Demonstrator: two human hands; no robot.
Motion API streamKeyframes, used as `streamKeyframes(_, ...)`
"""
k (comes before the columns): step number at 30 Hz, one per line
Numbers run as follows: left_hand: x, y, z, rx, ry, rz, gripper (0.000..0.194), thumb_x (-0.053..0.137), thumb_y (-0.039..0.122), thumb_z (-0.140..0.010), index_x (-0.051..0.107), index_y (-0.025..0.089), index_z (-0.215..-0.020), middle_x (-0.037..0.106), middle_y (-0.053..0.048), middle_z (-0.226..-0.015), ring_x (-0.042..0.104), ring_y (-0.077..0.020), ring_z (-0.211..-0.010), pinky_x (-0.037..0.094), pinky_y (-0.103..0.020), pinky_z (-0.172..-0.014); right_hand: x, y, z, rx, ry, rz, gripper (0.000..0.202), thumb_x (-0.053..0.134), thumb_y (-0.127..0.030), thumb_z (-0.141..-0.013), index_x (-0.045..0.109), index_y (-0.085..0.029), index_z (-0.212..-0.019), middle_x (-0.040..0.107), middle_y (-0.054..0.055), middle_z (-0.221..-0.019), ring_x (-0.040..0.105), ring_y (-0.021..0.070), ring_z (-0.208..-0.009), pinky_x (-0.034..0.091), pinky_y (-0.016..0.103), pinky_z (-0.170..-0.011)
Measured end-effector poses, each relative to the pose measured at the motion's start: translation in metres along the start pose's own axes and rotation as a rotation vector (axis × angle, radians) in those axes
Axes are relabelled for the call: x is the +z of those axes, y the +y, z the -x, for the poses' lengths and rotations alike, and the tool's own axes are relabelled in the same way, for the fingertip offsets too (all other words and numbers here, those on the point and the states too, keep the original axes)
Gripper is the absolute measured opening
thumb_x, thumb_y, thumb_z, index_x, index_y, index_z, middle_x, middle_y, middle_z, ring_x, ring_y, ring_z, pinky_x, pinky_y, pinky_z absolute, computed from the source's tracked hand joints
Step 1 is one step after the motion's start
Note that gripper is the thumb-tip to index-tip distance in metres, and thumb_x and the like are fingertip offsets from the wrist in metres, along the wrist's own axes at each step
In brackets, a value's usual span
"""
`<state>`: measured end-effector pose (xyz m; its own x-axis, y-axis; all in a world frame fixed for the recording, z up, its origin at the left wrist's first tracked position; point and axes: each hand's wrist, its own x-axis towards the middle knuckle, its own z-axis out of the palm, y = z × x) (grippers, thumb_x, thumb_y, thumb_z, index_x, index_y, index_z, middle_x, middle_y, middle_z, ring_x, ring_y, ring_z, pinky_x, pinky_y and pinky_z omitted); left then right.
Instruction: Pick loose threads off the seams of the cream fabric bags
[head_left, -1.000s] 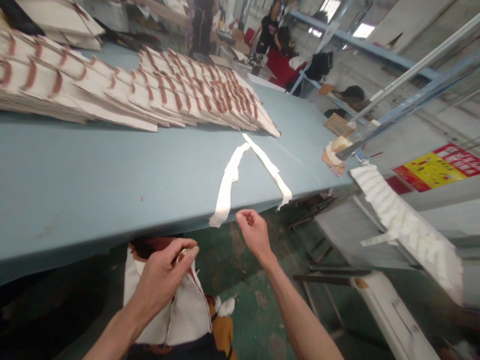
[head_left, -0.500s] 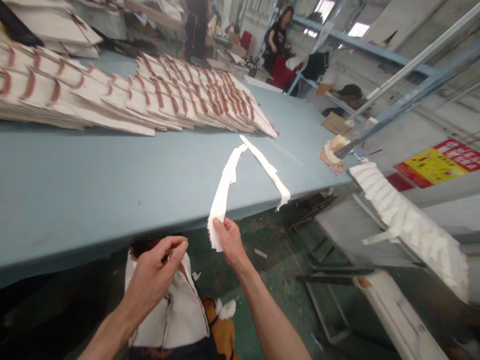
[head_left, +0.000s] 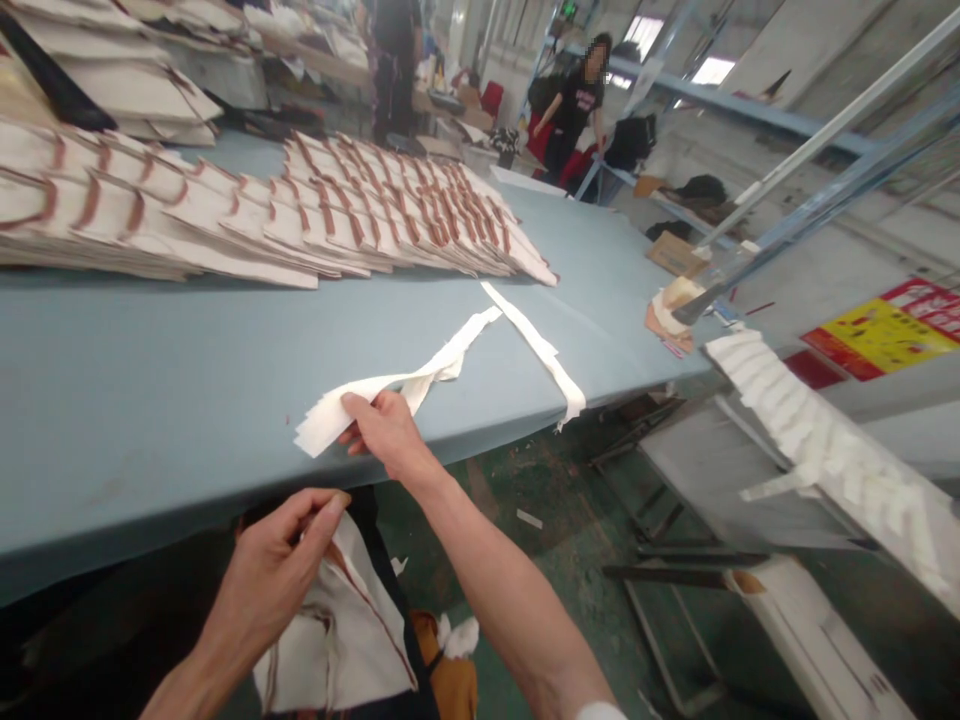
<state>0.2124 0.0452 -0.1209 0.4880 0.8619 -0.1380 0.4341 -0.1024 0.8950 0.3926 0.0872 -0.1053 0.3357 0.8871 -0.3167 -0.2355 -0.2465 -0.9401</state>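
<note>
My right hand (head_left: pixel 382 430) grips the near end of a bundle of white strips (head_left: pixel 442 365) over the front edge of the blue table (head_left: pixel 202 370). The bundle's far end lies on the tabletop, close to another white strip (head_left: pixel 536 345). Below the table edge, my left hand (head_left: pixel 277 560) is closed, thumb against the fingers; whatever it may pinch is too small to make out. Under that hand, a cream fabric piece (head_left: pixel 352 630) with brown edging lies over my lap.
Overlapping cream pieces with brown edges (head_left: pixel 390 205) lie across the table's back. At right, white strips (head_left: pixel 832 440) cover a stand near a metal frame (head_left: pixel 660 620). A person in black (head_left: pixel 577 105) stands in the background.
My right hand has moved left and up over the table edge, swinging the near end of the strips left. My left hand has shifted slightly left and down. The background person stands more upright.
</note>
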Motion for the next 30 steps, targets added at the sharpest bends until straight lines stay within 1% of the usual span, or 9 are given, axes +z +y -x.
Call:
streamKeyframes(4,-0.002,0.003,0.004,-0.02,0.032,0.028,0.051,0.061,0.068,-0.091,0.076,0.019,-0.097,0.072,0.0,-0.067,0.066,-0.0198,-0.057,0.048,-0.026,-0.053,-0.004,0.005,0.014,0.033,-0.05,0.139,0.034,0.063,-0.039,-0.102,0.068,-0.018,-0.075,0.066,-0.001,-0.056,0.059,0.01,-0.047,0.04,0.015,-0.038)
streamKeyframes(9,-0.003,0.006,0.003,-0.062,0.029,0.084,0.051,0.062,0.067,-0.089,0.074,0.018,-0.09,0.067,0.001,-0.058,0.063,-0.019,-0.053,0.046,-0.025,-0.051,-0.036,0.009,0.056,0.046,-0.117,0.376,0.04,0.059,-0.043,-0.104,0.073,-0.019,-0.075,0.076,0.002,-0.067,0.057,0.0096,-0.044,0.04,0.02,-0.044)
streamKeyframes(13,-0.001,0.002,-0.002,-0.084,0.038,0.101,0.051,0.062,0.066,-0.089,0.075,0.017,-0.096,0.069,0.001,-0.059,0.062,-0.019,-0.052,0.045,-0.026,-0.051,-0.056,0.003,0.081,-0.029,0.024,0.644,0.032,0.07,-0.035,-0.097,0.069,-0.022,-0.068,0.071,0.003,-0.062,0.065,0.0177,-0.062,0.042,0.027,-0.063)
streamKeyframes(15,0.0,-0.002,-0.003,-0.093,0.044,0.107,0.05,0.062,0.065,-0.089,0.075,0.018,-0.096,0.069,0.001,-0.061,0.063,-0.0188,-0.053,0.045,-0.026,-0.052,-0.058,0.0,0.087,-0.062,0.11,0.739,0.024,0.072,-0.034,-0.096,0.071,-0.023,-0.074,0.071,0.003,-0.067,0.068,0.0222,-0.075,0.042,0.029,-0.071)
streamKeyframes(18,0.001,-0.006,-0.003,-0.114,0.06,0.109,0.046,0.062,0.062,-0.089,0.076,0.018,-0.093,0.068,0.001,-0.061,0.063,-0.0185,-0.054,0.045,-0.026,-0.052,-0.055,0.003,0.089,-0.251,0.175,0.948,0.01,0.074,-0.034,-0.095,0.074,-0.025,-0.096,0.076,0.005,-0.085,0.07,0.0257,-0.088,0.045,0.032,-0.077)
streamKeyframes(21,0.0,-0.012,-0.003,-0.144,0.06,0.121,0.044,0.06,0.057,-0.09,0.077,0.017,-0.093,0.069,0.001,-0.061,0.064,-0.0189,-0.054,0.046,-0.026,-0.052,-0.05,0.014,0.087,-0.624,0.107,1.212,0.019,0.073,-0.029,-0.095,0.073,-0.023,-0.113,0.079,0.009,-0.105,0.07,0.0269,-0.099,0.05,0.035,-0.084)
streamKeyframes(23,-0.002,-0.014,-0.004,-0.15,0.035,0.143,0.044,0.059,0.055,-0.09,0.078,0.016,-0.095,0.074,-0.001,-0.067,0.066,-0.0188,-0.055,0.05,-0.026,-0.054,-0.048,0.025,0.086,-0.792,0.044,1.32,0.025,0.072,-0.022,-0.095,0.072,-0.022,-0.12,0.078,0.01,-0.114,0.068,0.0271,-0.102,0.052,0.038,-0.088)
streamKeyframes(27,-0.005,-0.009,-0.003,-0.124,-0.027,0.18,0.046,0.058,0.053,-0.09,0.081,0.015,-0.102,0.078,0.0,-0.08,0.068,-0.0175,-0.063,0.053,-0.026,-0.063,-0.046,0.043,0.085,-0.898,0.097,1.432,0.034,0.074,-0.019,-0.093,0.068,-0.018,-0.126,0.077,0.013,-0.119,0.067,0.0283,-0.099,0.05,0.042,-0.084)
streamKeyframes(30,-0.008,0.005,0.005,-0.111,-0.051,0.184,0.047,0.054,0.048,-0.095,0.081,0.014,-0.111,0.075,0.004,-0.082,0.067,-0.0154,-0.068,0.051,-0.025,-0.07,-0.043,0.052,0.083,-0.9,0.181,1.439,0.03,0.076,-0.023,-0.093,0.069,-0.018,-0.121,0.078,0.011,-0.113,0.067,0.0287,-0.096,0.049,0.042,-0.08)
